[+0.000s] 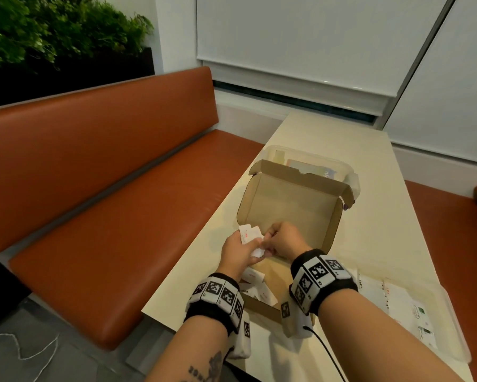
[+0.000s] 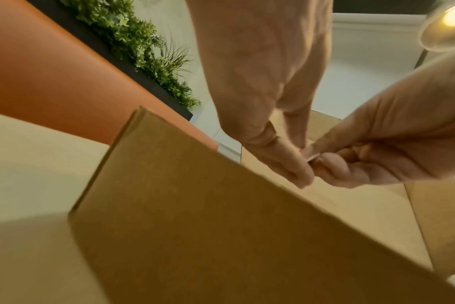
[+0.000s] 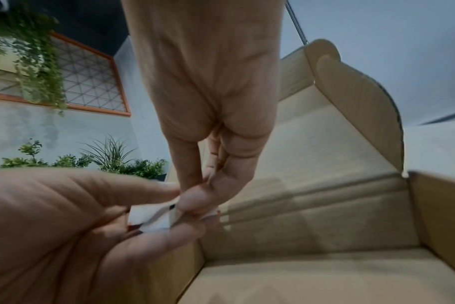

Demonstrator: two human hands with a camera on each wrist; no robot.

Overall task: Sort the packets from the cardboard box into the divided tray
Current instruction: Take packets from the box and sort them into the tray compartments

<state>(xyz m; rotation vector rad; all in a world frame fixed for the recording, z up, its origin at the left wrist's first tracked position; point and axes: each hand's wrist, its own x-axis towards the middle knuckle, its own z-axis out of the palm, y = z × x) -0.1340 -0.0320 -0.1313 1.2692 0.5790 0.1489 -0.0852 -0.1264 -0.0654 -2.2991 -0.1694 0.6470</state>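
Note:
The open cardboard box [image 1: 289,213] lies on the table with its lid tipped back. Above its left wall my left hand [image 1: 242,245] grips a small fan of white packets [image 1: 249,234] with red print. My right hand [image 1: 270,244] meets it and pinches one of those packets [image 3: 153,218] between thumb and fingertips. In the left wrist view only a thin packet edge [image 2: 312,158] shows between the two hands. More white packets [image 1: 256,279] lie in the box's near end, partly hidden by my wrists. The clear divided tray [image 1: 449,321] sits to the right with several packets in it.
A clear plastic container [image 1: 309,158] stands just behind the box lid. The cream table [image 1: 369,230] is narrow, with an orange bench [image 1: 121,216] along its left side and another orange seat [image 1: 452,216] on the right. A black cable [image 1: 328,354] runs from my right wrist.

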